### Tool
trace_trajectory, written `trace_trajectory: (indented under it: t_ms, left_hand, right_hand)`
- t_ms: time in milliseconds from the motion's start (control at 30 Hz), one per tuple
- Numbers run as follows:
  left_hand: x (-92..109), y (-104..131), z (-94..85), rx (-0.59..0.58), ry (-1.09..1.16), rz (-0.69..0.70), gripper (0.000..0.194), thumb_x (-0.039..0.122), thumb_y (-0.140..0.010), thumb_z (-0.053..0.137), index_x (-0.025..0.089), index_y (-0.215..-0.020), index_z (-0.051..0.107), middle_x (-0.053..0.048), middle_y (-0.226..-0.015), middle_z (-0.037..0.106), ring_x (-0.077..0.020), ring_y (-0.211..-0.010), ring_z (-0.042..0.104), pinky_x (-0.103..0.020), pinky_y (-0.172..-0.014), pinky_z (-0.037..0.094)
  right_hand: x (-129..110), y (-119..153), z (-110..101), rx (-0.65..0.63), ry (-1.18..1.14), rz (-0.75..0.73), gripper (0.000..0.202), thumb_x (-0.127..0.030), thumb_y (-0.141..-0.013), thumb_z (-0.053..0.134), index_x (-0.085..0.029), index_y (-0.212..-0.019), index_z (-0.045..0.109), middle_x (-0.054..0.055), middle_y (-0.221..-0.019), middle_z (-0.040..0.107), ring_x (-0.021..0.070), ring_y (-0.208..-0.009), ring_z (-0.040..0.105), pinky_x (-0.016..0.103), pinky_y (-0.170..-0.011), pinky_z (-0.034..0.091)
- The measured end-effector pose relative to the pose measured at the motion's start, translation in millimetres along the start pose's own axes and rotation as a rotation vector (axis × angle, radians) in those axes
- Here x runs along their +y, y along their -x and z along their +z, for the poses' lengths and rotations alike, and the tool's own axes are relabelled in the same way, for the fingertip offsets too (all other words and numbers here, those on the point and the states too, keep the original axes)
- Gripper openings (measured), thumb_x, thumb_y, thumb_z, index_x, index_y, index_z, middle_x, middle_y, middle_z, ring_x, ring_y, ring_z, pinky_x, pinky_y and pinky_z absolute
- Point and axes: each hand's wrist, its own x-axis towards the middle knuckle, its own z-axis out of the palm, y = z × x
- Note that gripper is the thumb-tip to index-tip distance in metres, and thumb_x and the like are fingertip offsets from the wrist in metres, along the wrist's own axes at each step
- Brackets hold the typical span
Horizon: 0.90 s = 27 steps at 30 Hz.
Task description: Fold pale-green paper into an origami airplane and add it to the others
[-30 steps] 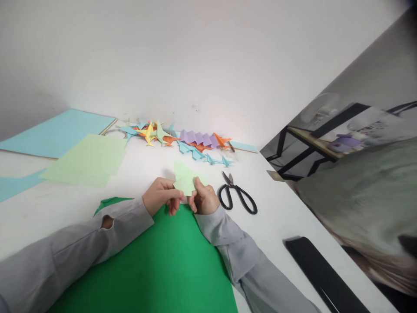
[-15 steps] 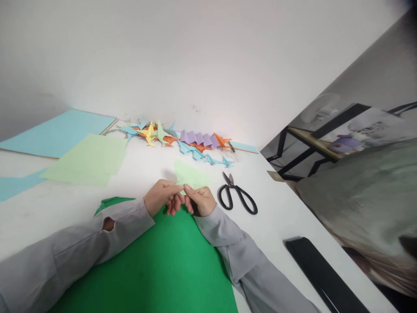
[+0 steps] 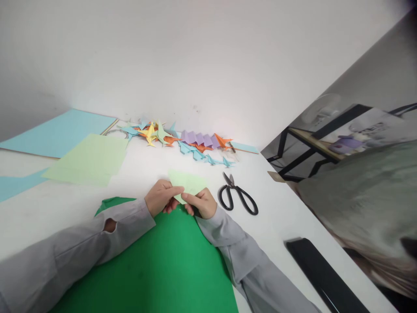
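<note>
Left hand, right hand: each grip clamped on one small paper, held over the bench at the green cloth's far end. Paper: pale green, fairly flat; folding seemingly early, no figure formed yet. Scissors: beside right hand, untouched. Figures: folded, near wall, apparently done. Sheet: leftward, unfolded.

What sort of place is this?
Probably an indoor paper-craft workspace; home or workshop, can't tell. Signs: a cluster of multicoloured folded-paper figures and black-handled metal scissors on a white tabletop, plus a pale green paper piece between the left hand and right hand.
</note>
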Motion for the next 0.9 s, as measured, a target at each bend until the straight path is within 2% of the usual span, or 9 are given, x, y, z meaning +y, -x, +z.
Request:
trace_trajectory:
  t_ms: [100, 200, 367, 600, 900]
  left_hand:
    - [1.9, 0.9, 0.2, 0.037, -0.041, 0.026, 0.046, 0.035, -0.072, 0.049, 0.015, -0.031, 0.043, 0.003, -0.024, 0.032, -0.005, -0.023, 0.029, -0.02, -0.029, 0.018]
    - [2.6, 1.4, 0.3, 0.023, -0.072, 0.048, 0.05, 0.038, -0.074, 0.049, 0.014, -0.031, 0.043, 0.003, -0.024, 0.032, -0.0042, -0.023, 0.027, -0.02, -0.03, 0.019]
    - [0.4, 0.7, 0.5, 0.062, -0.077, 0.034, 0.058, 0.047, -0.079, 0.043, 0.014, -0.03, 0.041, 0.002, -0.024, 0.032, -0.0042, -0.023, 0.028, -0.02, -0.03, 0.019]
    - [-1.4, -0.3, 1.8, 0.06, 0.105, -0.032, 0.064, 0.06, -0.078, 0.034, 0.014, -0.034, 0.046, 0.0, -0.028, 0.039, -0.006, -0.024, 0.034, -0.02, -0.028, 0.021]
    - [-5.5, -5.3, -0.3, 0.009, 0.243, 0.014, 0.066, 0.065, -0.077, 0.028, 0.013, -0.041, 0.047, -0.003, -0.032, 0.044, -0.0083, -0.024, 0.038, -0.02, -0.026, 0.022]
  right_hand:
    - [0.0, 1.2, 1.1, -0.028, -0.009, -0.057, 0.037, -0.045, -0.06, 0.065, -0.013, -0.045, 0.055, -0.003, -0.031, 0.046, 0.0054, -0.025, 0.037, 0.019, -0.029, 0.028]
    - [0.1, 1.9, 4.3, -0.032, -0.008, -0.104, 0.033, -0.041, -0.061, 0.067, -0.013, -0.049, 0.055, -0.003, -0.035, 0.048, 0.0059, -0.028, 0.041, 0.018, -0.029, 0.031]
    - [1.0, 0.4, 5.5, -0.052, -0.034, -0.084, 0.033, -0.041, -0.063, 0.067, -0.011, -0.053, 0.059, -0.003, -0.035, 0.05, 0.0061, -0.028, 0.042, 0.018, -0.029, 0.033]
    - [-3.5, -0.3, 3.1, -0.069, -0.05, -0.066, 0.03, -0.038, -0.064, 0.065, -0.012, -0.052, 0.059, -0.002, -0.036, 0.05, 0.0056, -0.028, 0.041, 0.018, -0.03, 0.032]
    - [-2.6, 0.9, 1.5, -0.069, -0.068, -0.07, 0.028, -0.036, -0.063, 0.065, -0.011, -0.053, 0.059, -0.002, -0.036, 0.05, 0.0057, -0.028, 0.041, 0.018, -0.029, 0.031]
